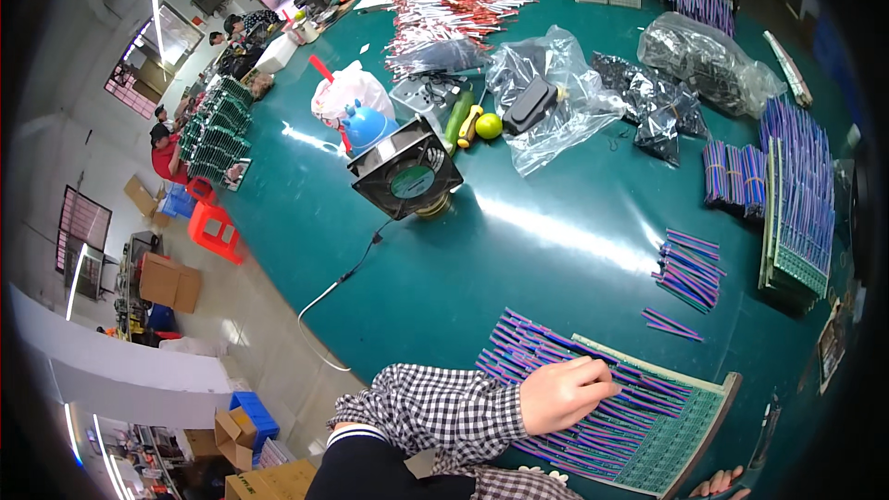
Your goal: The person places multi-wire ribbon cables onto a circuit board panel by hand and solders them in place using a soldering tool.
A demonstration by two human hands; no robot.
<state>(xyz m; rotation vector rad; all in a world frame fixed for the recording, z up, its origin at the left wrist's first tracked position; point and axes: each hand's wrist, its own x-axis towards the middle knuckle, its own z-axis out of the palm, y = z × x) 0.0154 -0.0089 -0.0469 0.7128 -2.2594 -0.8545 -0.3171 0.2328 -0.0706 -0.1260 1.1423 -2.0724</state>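
Your left hand (565, 395), fingers curled, presses purple-striped sticks (556, 352) onto a half-filled green slotted tray (681, 440); right hand (722, 483) barely shows, grip unclear; loose sticks (690, 268) wait farther right.

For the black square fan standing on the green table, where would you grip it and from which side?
Probably by the top edge of its square black frame, coming from above. The fan stands tilted on a small base, its round grille facing the camera, so the outer frame is the solid part while the grille offers no firm hold. Its thin cable trails off the front left, so avoid that side.
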